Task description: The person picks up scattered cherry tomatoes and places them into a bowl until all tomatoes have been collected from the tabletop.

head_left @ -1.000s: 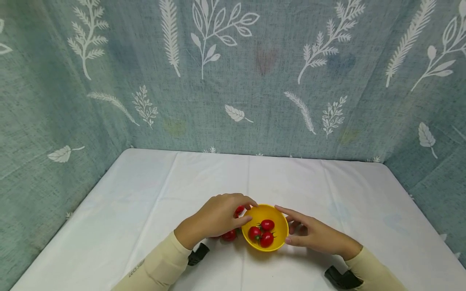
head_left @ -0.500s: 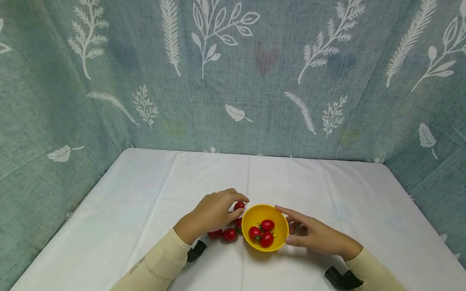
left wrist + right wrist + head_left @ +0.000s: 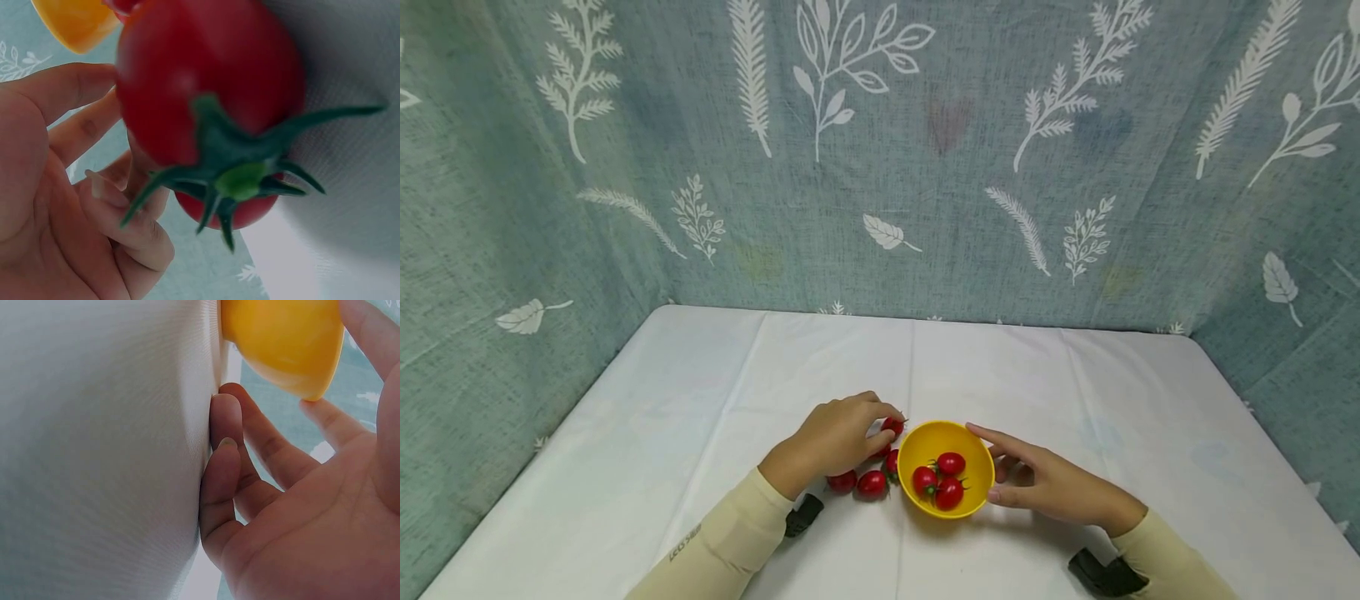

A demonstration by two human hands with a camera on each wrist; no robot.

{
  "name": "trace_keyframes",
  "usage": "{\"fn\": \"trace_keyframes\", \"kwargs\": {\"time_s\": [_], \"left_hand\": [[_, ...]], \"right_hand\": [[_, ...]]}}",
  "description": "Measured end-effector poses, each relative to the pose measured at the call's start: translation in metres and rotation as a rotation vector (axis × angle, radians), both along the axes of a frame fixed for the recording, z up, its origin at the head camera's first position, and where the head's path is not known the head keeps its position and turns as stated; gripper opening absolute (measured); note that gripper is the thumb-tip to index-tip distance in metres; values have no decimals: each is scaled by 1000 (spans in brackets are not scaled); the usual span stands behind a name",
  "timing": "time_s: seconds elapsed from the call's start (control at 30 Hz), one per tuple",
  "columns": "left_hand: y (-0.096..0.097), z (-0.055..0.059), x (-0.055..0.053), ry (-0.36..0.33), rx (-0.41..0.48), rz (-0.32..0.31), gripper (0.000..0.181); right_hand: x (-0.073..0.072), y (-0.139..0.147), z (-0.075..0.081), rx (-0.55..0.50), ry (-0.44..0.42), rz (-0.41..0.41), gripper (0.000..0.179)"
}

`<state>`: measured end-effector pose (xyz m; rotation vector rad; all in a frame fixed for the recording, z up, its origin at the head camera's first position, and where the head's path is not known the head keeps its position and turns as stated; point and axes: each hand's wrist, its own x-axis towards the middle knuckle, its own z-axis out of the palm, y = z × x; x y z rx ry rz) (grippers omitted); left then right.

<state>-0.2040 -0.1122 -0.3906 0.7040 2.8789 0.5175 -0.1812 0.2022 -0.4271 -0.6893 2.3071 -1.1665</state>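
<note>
A yellow bowl (image 3: pixel 926 444) holds three red cherry tomatoes (image 3: pixel 949 493) with green stems. At the bowl's right side, my right hand (image 3: pixel 1052 490) touches the rim with fairly straight index finger and thumb. In the right wrist view, its other fingers rest bent on the cloth below the bowl (image 3: pixel 287 344). My left hand (image 3: pixel 833 437) is left of the bowl, index finger and thumb on either side of a cherry tomato (image 3: pixel 892 427); whether they press it is hidden. Close in front of the left wrist camera sits a large-looking tomato (image 3: pixel 206 69) with its green calyx.
Several more cherry tomatoes (image 3: pixel 872 485) lie on the white tablecloth (image 3: pixel 1030 392) between the left hand and the bowl, some partly covered by the hand. Black wrist straps (image 3: pixel 805 515) sit below both wrists. A grey-green leaf-patterned curtain (image 3: pixel 880 183) surrounds the table's back and sides.
My left hand has drawn back leftward from over the bowl's rim to the tomato beside it, its fingers coming nearer to it. The right hand, bowl and its three tomatoes stay put.
</note>
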Motion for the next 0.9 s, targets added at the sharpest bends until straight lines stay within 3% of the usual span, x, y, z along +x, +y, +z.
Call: {"fn": "trace_keyframes", "kwargs": {"time_s": [0.57,0.9], "left_hand": [[0,-8,-5,58,-14,81,22],[0,-12,-7,47,-16,124,28]], "right_hand": [[0,-1,1,5,4,-4,73],[1,-1,1,14,17,-6,73]]}}
